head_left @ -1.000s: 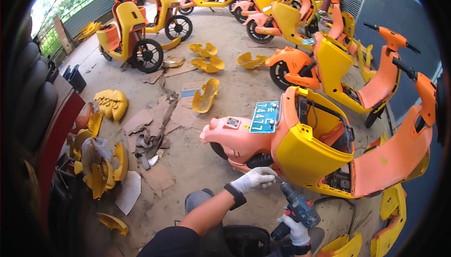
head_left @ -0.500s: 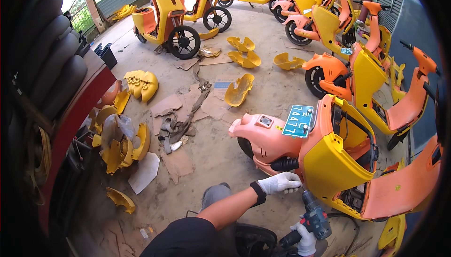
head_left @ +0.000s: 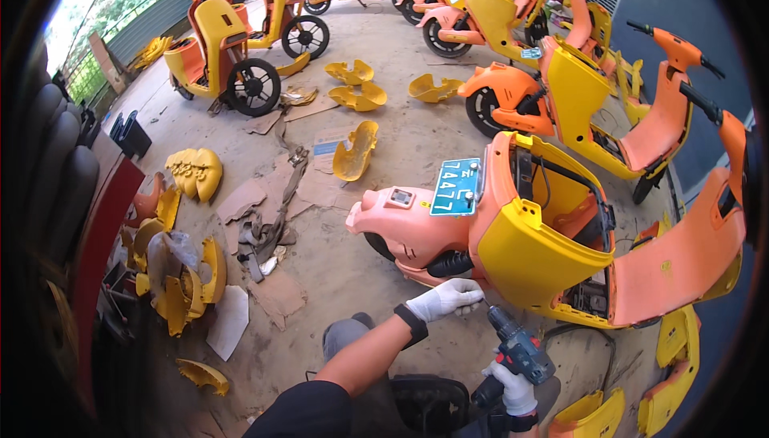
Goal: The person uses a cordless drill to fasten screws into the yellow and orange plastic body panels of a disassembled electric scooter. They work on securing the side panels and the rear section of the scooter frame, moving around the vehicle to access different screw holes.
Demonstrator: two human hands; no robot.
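My right hand (head_left: 513,388), in a white glove, grips the handle of a cordless drill (head_left: 529,351), its bit pointing up and leftward. Just off the bit's tip, the fingers of my left hand (head_left: 445,299) are pinched together; whatever they hold is too small to make out. That hand is gloved too, with a black band at the wrist. Close beyond both hands stands a pink and yellow scooter (head_left: 533,250) with its seat area open and inner parts showing. A blue-green number plate (head_left: 456,187) is fixed at its rear, and a black shock absorber (head_left: 448,264) shows low on its side.
Yellow body panels (head_left: 589,415) lie at the lower right, with a panel pile (head_left: 180,286) at left. Flattened cardboard (head_left: 276,298) and a dark strap (head_left: 276,226) lie on the concrete. More scooters (head_left: 577,102) line the right and back. A red-edged bench (head_left: 104,246) stands left.
The view has swung to the right, so the scene sits further left and more panels show at lower right. Both hands keep nearly the same pose, drill still in my right hand.
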